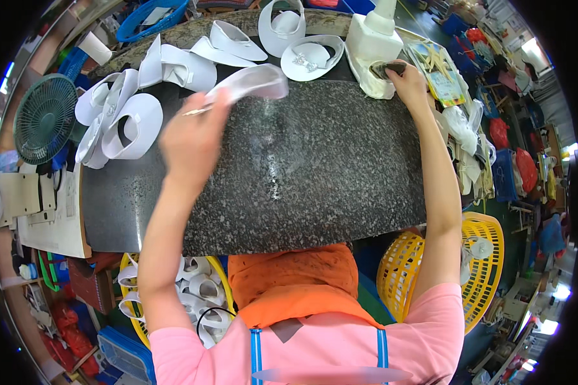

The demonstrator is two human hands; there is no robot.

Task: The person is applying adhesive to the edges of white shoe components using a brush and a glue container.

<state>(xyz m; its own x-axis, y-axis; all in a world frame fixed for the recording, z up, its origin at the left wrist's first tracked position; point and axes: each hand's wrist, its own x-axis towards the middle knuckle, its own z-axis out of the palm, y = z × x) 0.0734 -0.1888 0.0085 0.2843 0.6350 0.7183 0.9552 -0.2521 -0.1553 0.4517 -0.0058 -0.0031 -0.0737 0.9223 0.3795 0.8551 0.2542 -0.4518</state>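
Observation:
My left hand [194,138], smeared by motion, is closed on a white curved band [260,83], perhaps a shoe part, above the dark speckled stone tabletop [314,173]. A thin pale stick-like edge shows beside its fingers. At the far right, my right hand [409,82] pinches a dark flat piece [385,68] at the mouth of a white bottle-like container [372,43]. What the dark piece is, I cannot make out. Several similar white bands [189,67] stand along the far edge and far left. One white piece [312,58] carries a shiny ornament.
A green fan [45,119] stands at the left. Below the tabletop are a yellow basket of white pieces [205,289] and another yellow basket [484,282] by my right arm. Plastic bags [462,125] and a tray with wooden clips [439,70] lie at the right.

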